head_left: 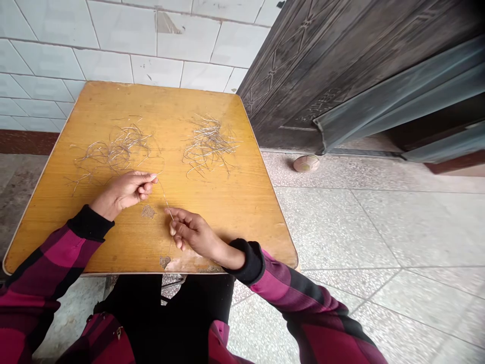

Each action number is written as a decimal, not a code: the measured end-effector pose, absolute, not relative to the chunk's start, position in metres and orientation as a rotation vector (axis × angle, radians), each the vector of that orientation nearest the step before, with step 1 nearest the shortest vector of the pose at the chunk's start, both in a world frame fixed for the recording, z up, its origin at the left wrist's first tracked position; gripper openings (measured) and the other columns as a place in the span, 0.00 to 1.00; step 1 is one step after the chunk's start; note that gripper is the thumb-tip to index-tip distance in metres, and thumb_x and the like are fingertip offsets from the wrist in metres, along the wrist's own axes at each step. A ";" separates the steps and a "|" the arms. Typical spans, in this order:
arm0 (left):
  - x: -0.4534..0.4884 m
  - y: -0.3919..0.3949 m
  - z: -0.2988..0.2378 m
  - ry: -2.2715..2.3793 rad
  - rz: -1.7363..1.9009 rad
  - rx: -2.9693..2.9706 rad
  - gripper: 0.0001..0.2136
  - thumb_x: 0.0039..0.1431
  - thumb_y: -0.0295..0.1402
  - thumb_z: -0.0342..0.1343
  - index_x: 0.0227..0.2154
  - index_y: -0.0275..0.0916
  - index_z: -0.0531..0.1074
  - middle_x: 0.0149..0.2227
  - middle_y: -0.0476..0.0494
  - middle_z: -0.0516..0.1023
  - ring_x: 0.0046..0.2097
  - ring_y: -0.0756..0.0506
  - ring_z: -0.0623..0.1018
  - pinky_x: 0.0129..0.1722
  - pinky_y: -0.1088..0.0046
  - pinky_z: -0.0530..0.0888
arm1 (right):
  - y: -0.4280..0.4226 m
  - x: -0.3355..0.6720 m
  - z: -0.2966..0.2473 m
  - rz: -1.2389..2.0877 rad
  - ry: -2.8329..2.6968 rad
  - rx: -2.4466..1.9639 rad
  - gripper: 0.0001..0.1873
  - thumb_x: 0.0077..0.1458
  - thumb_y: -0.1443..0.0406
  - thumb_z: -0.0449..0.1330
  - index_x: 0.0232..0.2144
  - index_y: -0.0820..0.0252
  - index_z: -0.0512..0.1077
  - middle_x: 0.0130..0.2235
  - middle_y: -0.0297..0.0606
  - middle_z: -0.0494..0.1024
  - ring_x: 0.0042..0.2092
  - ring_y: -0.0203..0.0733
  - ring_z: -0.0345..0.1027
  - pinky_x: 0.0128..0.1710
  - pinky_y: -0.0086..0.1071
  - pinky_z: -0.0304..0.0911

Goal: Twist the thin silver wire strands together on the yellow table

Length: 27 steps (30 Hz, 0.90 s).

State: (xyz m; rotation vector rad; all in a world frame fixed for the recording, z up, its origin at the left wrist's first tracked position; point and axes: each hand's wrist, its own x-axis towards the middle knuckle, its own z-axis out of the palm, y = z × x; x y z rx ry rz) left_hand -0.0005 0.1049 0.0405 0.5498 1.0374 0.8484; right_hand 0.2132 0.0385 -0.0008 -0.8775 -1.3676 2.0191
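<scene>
A thin wire strand runs between my two hands over the wooden table. My left hand pinches its upper end with thumb and forefinger, fingers closed. Nearer to me, my right hand pinches the strand's lower part, its fingers curled. A loose tangle of thin wires lies just beyond my left hand. A second pile of shorter wire pieces rests on the far right part of the table.
The table's front edge is chipped near my lap. A white tiled wall stands behind the table. A dark carved door leans at the right. A small ball lies on the tiled floor.
</scene>
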 end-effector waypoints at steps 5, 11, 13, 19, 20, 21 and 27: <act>-0.009 0.108 0.042 1.026 0.798 0.613 0.09 0.54 0.29 0.63 0.23 0.31 0.72 0.14 0.56 0.59 0.15 0.59 0.57 0.13 0.87 0.57 | 0.039 0.216 0.002 2.019 -1.275 -0.875 0.27 0.59 0.64 0.57 0.59 0.60 0.59 0.29 0.27 0.68 0.22 0.26 0.65 0.19 0.22 0.63; -0.013 0.109 0.043 1.036 0.579 0.889 0.11 0.53 0.35 0.64 0.24 0.31 0.74 0.14 0.52 0.62 0.14 0.60 0.55 0.12 0.85 0.49 | 0.020 0.232 0.004 1.935 -1.343 -0.967 0.29 0.61 0.63 0.56 0.63 0.56 0.57 0.31 0.29 0.68 0.23 0.28 0.67 0.22 0.25 0.66; -0.011 0.108 0.043 1.028 0.507 0.988 0.11 0.53 0.36 0.63 0.25 0.32 0.75 0.14 0.52 0.62 0.14 0.59 0.54 0.13 0.84 0.47 | 0.008 0.237 0.002 1.918 -1.338 -0.966 0.27 0.61 0.61 0.56 0.62 0.55 0.60 0.31 0.29 0.68 0.23 0.27 0.67 0.22 0.24 0.67; -0.005 0.103 0.046 1.025 0.439 1.185 0.09 0.56 0.35 0.58 0.26 0.33 0.73 0.18 0.49 0.69 0.16 0.58 0.55 0.16 0.82 0.50 | -0.012 0.239 0.000 1.852 -1.281 -1.018 0.27 0.61 0.59 0.58 0.61 0.54 0.62 0.31 0.29 0.69 0.24 0.28 0.68 0.23 0.25 0.67; -0.004 0.102 0.046 1.028 0.465 1.220 0.08 0.55 0.34 0.58 0.26 0.33 0.73 0.21 0.48 0.72 0.17 0.58 0.56 0.16 0.82 0.51 | -0.013 0.239 0.000 1.845 -1.262 -1.036 0.27 0.60 0.59 0.58 0.61 0.53 0.61 0.31 0.29 0.69 0.24 0.28 0.69 0.23 0.25 0.67; -0.003 0.101 0.046 1.036 0.499 1.256 0.07 0.54 0.33 0.57 0.27 0.34 0.73 0.23 0.47 0.74 0.18 0.58 0.57 0.17 0.82 0.53 | -0.015 0.238 0.000 1.834 -1.246 -1.053 0.27 0.60 0.58 0.58 0.61 0.53 0.61 0.31 0.29 0.69 0.24 0.29 0.69 0.23 0.25 0.67; 0.007 0.100 0.038 1.191 0.681 1.601 0.05 0.51 0.31 0.57 0.29 0.34 0.75 0.27 0.47 0.77 0.24 0.53 0.70 0.25 0.78 0.67 | -0.025 0.229 0.002 1.698 -1.269 -1.149 0.28 0.61 0.59 0.55 0.61 0.57 0.60 0.31 0.30 0.69 0.24 0.29 0.69 0.23 0.25 0.68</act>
